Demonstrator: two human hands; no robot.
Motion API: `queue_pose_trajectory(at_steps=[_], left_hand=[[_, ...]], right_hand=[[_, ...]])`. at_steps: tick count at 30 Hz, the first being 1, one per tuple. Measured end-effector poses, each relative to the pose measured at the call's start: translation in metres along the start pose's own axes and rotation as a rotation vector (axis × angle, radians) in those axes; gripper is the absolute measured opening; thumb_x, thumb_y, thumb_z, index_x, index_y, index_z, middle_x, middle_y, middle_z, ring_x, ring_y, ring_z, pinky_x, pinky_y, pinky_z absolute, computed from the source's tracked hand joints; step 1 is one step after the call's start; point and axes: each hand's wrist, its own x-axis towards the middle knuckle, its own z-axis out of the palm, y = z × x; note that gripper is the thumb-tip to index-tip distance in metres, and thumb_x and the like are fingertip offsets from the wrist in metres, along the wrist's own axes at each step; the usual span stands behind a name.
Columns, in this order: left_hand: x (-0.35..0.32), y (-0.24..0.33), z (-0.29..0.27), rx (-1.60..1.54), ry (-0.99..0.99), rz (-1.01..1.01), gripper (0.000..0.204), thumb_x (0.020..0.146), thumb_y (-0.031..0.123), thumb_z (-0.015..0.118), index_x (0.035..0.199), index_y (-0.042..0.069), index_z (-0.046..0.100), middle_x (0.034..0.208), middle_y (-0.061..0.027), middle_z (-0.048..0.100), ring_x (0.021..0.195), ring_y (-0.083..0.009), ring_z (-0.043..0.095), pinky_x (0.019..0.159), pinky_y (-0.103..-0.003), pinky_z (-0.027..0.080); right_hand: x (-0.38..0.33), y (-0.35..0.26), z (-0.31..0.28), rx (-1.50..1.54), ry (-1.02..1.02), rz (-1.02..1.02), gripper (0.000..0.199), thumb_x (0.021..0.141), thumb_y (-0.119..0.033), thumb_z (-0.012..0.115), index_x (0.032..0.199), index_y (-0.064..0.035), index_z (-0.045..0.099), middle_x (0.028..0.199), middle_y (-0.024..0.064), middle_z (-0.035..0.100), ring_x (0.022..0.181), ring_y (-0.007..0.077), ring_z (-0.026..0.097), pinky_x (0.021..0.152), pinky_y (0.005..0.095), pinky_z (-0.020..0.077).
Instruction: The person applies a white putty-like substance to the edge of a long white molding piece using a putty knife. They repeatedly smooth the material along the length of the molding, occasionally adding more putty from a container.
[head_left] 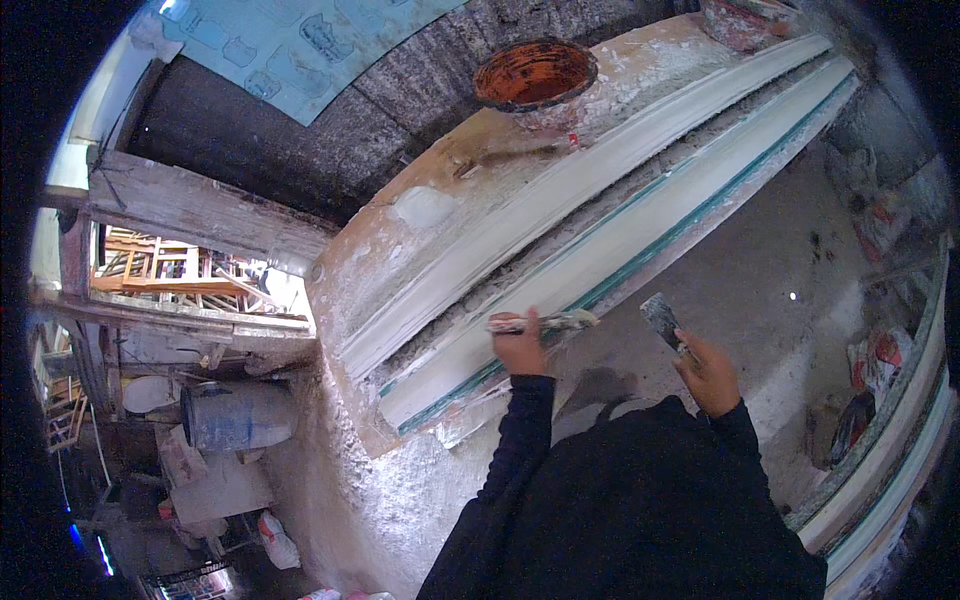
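Observation:
My left hand (522,350) is closed around a long, narrow plaster-smeared tool (570,321), held over the near strip of a long white plaster moulding (590,262). Whether that tool is a brush or a scraper, I cannot tell. To the right, my right hand (710,375) grips a scraper (659,316), its flat, dark, whitish-stained blade pointing up and left, apart from the moulding. Two pale strips with a rough grey groove between them run diagonally across the bench. Green edging (640,258) lines the nearer strip.
The plaster-spattered bench (375,240) carries an orange-lined bowl (535,75) and a white lump (425,207). Another basin (745,22) stands at the far end. A blue barrel (240,415) is on the left. More long mouldings (890,480) lie at the lower right.

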Motion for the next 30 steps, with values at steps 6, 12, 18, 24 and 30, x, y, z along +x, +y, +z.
queue_pose_trajectory(at_steps=[6,12,18,24,30], left_hand=[[0.029,-0.090,-0.111,0.813,0.425,-0.071,0.047,0.073,0.041,0.065,0.090,-0.001,0.051,0.081,-0.0169,0.057,0.075,-0.0306,0.055,0.069,-0.039,0.043],[0.029,-0.048,-0.303,1.080,0.770,-0.288,0.038,0.071,0.033,0.065,0.086,0.000,0.052,0.082,-0.0174,0.062,0.073,-0.0327,0.060,0.061,-0.042,0.046],[0.035,-0.026,-0.236,0.851,0.743,-0.207,0.047,0.070,0.041,0.068,0.083,-0.001,0.052,0.075,-0.0149,0.058,0.067,-0.0294,0.056,0.063,-0.039,0.045],[-0.007,-0.030,0.007,0.082,0.235,-0.106,0.032,0.069,0.025,0.070,0.078,0.001,0.052,0.076,-0.0117,0.056,0.070,-0.0242,0.052,0.077,-0.034,0.041],[0.037,-0.132,-0.150,1.090,0.463,-0.192,0.038,0.072,0.030,0.063,0.097,0.002,0.054,0.094,-0.0152,0.057,0.091,-0.0284,0.053,0.082,-0.035,0.040]], right_hand=[[-0.032,0.028,-0.028,-0.074,-0.003,0.325,0.044,0.081,-0.024,0.055,0.123,-0.0179,0.044,0.108,0.0160,0.056,0.093,0.0343,0.056,0.076,0.0394,0.0455],[-0.042,0.059,-0.042,-0.014,0.004,0.368,0.043,0.082,-0.023,0.055,0.123,-0.0166,0.044,0.112,0.0151,0.054,0.096,0.0333,0.055,0.079,0.0394,0.0445],[-0.002,0.057,-0.040,0.082,0.004,0.107,0.041,0.081,-0.019,0.055,0.120,-0.0128,0.047,0.114,0.0146,0.054,0.103,0.0307,0.053,0.085,0.0362,0.0423],[0.073,0.044,-0.061,0.069,-0.110,-0.018,0.043,0.080,-0.020,0.058,0.121,-0.0158,0.046,0.104,0.0163,0.057,0.092,0.0325,0.056,0.077,0.0376,0.0460],[0.119,0.095,-0.121,-0.028,-0.074,0.029,0.042,0.080,-0.025,0.056,0.121,-0.0183,0.046,0.092,0.0173,0.060,0.083,0.0339,0.058,0.070,0.0400,0.0472]])
